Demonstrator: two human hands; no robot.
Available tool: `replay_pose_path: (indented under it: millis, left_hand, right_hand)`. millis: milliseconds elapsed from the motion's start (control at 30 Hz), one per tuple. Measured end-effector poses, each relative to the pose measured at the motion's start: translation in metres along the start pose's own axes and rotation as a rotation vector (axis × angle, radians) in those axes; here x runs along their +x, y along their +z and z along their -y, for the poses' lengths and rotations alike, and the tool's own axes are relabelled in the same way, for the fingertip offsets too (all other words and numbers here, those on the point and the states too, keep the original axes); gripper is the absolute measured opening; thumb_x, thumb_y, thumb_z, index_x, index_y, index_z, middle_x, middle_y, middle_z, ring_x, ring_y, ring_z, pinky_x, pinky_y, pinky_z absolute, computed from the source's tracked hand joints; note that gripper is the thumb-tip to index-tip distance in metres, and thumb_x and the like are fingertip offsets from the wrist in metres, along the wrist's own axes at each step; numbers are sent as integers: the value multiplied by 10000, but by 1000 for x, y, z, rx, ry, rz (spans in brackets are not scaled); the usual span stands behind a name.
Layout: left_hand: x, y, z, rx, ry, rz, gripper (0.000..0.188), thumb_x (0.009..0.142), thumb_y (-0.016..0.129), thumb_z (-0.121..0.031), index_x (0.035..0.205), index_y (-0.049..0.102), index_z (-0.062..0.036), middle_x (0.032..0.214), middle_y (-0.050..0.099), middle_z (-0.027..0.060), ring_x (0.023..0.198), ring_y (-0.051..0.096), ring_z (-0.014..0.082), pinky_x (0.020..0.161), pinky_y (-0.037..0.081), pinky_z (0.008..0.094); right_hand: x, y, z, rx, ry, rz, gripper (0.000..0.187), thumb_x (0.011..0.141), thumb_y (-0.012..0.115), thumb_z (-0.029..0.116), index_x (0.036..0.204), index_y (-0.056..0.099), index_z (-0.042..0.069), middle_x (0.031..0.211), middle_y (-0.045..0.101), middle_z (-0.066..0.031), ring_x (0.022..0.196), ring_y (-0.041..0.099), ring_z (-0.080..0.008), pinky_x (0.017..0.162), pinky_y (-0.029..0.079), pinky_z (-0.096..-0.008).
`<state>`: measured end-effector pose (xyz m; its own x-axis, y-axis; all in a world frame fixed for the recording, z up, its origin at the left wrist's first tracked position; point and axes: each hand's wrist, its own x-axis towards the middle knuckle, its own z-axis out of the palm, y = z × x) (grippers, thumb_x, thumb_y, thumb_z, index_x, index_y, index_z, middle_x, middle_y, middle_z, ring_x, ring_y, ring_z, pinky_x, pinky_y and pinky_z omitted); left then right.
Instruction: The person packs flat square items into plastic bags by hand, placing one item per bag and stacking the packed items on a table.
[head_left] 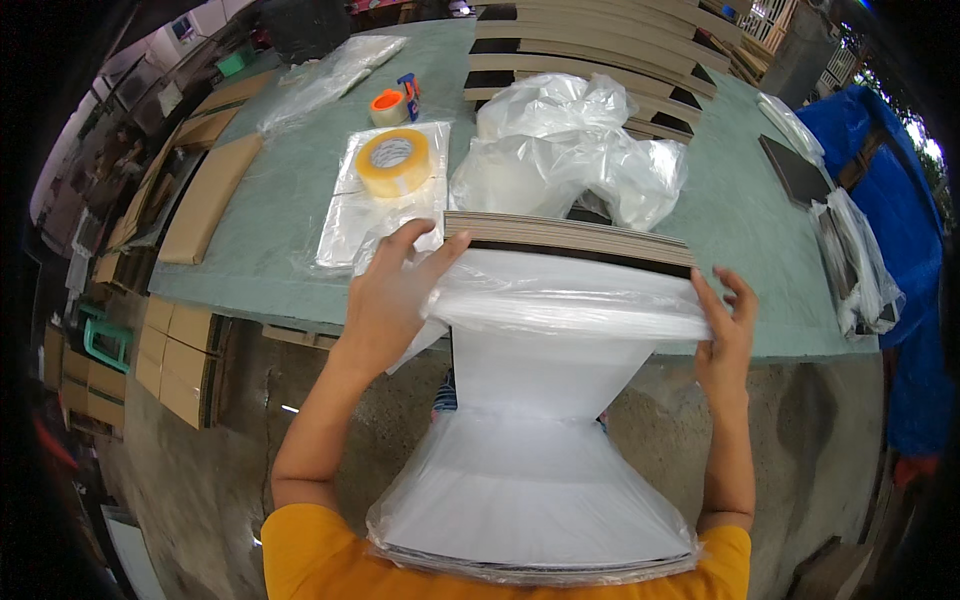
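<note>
A stack of thin boards (pixel 560 235), brown at the edges with a white top face, projects from the mouth of a clear plastic bag (pixel 570 310). The bag stretches from the table's near edge down to my body and covers the white face. My left hand (pixel 392 285) is closed on the bag's rim at the stack's left corner, thumb against the boards. At the opposite corner my right hand (pixel 728 320) pinches the rim, its fingertips partly hidden behind the plastic.
On the green table (pixel 250 260), a large roll of clear tape (pixel 393 163) sits on flat plastic bags (pixel 345 215). Beyond it are a smaller tape roll (pixel 388 107), crumpled clear plastic (pixel 570 150) and piled boards (pixel 590 45). A blue tarp (pixel 905 240) hangs at the right.
</note>
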<state>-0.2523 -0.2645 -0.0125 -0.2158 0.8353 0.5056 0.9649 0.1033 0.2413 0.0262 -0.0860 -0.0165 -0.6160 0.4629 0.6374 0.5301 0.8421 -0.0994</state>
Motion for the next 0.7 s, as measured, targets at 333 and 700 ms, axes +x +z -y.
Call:
replay_pose_path:
  millis: [333,700]
  left_hand:
    - [-99,52,67,-1677,-741,787,342,620,626,-63,923,554,76,796,572,98,697,535,136,612,420,242]
    - [-193,164,36,-906,-1089,750,453,626,710,-287,952,574,-4,881,585,81,859,524,193,754,411,283]
  right_hand:
    - [-103,50,-45,1712,824,837,194,605,658,98,763,596,2,698,577,-58,621,546,-118,548,435,-238]
    - [-347,231,-53,694,988,449,318,668,531,67,966,526,-44,895,569,-134,828,523,-199,736,403,-292]
